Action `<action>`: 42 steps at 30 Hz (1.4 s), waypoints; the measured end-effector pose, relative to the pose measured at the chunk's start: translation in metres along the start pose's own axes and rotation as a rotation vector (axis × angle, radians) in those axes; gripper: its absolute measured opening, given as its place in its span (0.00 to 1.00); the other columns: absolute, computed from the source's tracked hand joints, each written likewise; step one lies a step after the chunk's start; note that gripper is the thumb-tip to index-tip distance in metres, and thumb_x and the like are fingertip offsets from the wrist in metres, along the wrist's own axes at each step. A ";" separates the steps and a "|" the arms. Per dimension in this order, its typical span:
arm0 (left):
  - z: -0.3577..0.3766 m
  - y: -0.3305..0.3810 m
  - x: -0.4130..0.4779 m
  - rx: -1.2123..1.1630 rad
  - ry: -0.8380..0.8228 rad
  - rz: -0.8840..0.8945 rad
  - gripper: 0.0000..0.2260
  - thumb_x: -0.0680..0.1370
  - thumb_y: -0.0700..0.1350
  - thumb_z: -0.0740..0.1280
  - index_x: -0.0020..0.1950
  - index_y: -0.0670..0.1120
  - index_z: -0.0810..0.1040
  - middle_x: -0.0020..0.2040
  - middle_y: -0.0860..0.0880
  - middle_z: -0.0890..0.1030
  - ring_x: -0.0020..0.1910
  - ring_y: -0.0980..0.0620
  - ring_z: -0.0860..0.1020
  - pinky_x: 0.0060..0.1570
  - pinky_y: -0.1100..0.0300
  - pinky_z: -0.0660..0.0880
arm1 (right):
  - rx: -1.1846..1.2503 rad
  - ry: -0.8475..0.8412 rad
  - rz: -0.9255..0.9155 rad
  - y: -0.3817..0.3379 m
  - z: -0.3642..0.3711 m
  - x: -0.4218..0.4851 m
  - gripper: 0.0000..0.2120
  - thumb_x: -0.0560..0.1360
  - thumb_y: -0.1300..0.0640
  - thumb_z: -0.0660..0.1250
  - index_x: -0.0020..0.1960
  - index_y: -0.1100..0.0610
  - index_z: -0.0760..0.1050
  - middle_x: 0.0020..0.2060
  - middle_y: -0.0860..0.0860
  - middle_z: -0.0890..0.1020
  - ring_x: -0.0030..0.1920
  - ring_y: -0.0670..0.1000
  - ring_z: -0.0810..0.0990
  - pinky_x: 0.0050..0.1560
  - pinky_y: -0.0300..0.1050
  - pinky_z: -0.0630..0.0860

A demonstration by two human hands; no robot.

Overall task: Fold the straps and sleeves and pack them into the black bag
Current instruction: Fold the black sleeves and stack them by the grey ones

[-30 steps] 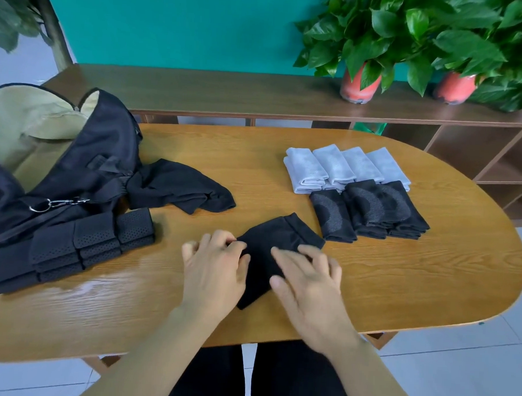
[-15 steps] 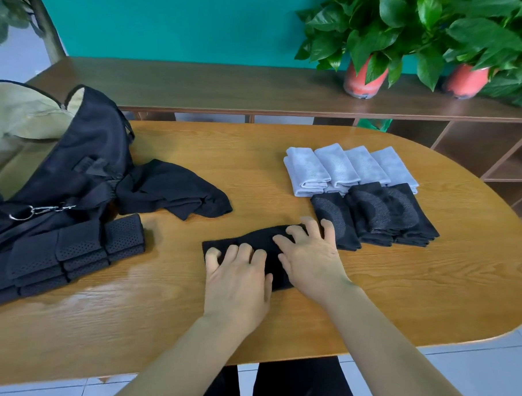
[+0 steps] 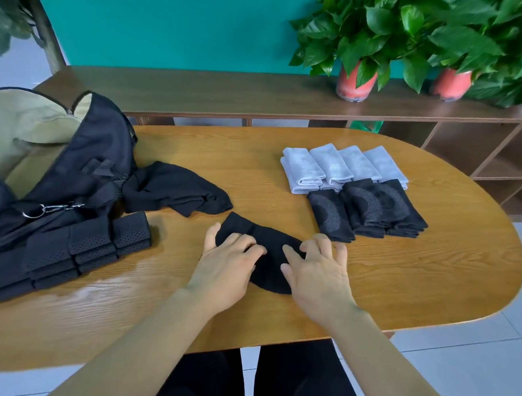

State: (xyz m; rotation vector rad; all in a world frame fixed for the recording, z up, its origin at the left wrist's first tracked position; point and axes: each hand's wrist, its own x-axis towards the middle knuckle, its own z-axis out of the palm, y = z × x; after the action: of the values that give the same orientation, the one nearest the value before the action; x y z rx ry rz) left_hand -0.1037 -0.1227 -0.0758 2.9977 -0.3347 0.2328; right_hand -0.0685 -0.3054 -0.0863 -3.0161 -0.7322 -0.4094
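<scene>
At the near edge of the oval wooden table (image 3: pixel 414 279), your left hand (image 3: pixel 226 268) and right hand (image 3: pixel 319 275) press down with loosely spread fingers, not gripping, on a soft black knit sleeve (image 3: pixel 269 252) lying between and under them. Left: stacked perforated black straps (image 3: pixel 87 250) and the open black fabric bag (image 3: pixel 90 166). Farther right: folded grey sleeves (image 3: pixel 339 168).

No readable text, label, brand, number or sign anywhere in view.

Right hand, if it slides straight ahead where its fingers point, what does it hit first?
Probably the nearest folded black sleeve of the dark row, just beyond the right hand; depth is hard to judge.
</scene>
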 end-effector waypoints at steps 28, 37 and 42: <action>0.005 0.001 -0.004 0.163 0.100 -0.136 0.17 0.76 0.47 0.66 0.64 0.48 0.76 0.49 0.54 0.82 0.49 0.53 0.80 0.73 0.40 0.37 | -0.035 -0.111 0.018 -0.003 -0.003 -0.009 0.25 0.75 0.42 0.51 0.59 0.53 0.81 0.42 0.54 0.77 0.46 0.56 0.75 0.50 0.60 0.72; -0.001 0.002 -0.012 0.059 0.135 -0.086 0.15 0.76 0.48 0.67 0.63 0.52 0.76 0.55 0.56 0.81 0.61 0.54 0.76 0.72 0.38 0.38 | 0.074 -0.099 0.116 -0.014 0.000 -0.024 0.26 0.78 0.43 0.50 0.64 0.53 0.77 0.50 0.54 0.78 0.52 0.56 0.76 0.53 0.60 0.73; 0.001 0.009 -0.044 -0.117 0.179 0.026 0.12 0.74 0.60 0.62 0.54 0.59 0.77 0.52 0.63 0.78 0.54 0.61 0.76 0.70 0.46 0.51 | 0.281 0.106 -0.040 0.001 -0.015 -0.032 0.22 0.80 0.46 0.54 0.67 0.56 0.75 0.61 0.50 0.78 0.64 0.52 0.72 0.62 0.52 0.66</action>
State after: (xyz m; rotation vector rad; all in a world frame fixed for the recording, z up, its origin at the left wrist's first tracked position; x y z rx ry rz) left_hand -0.1482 -0.1221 -0.0832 2.8327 -0.3554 0.4629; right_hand -0.0987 -0.3220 -0.0795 -2.7004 -0.7706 -0.4239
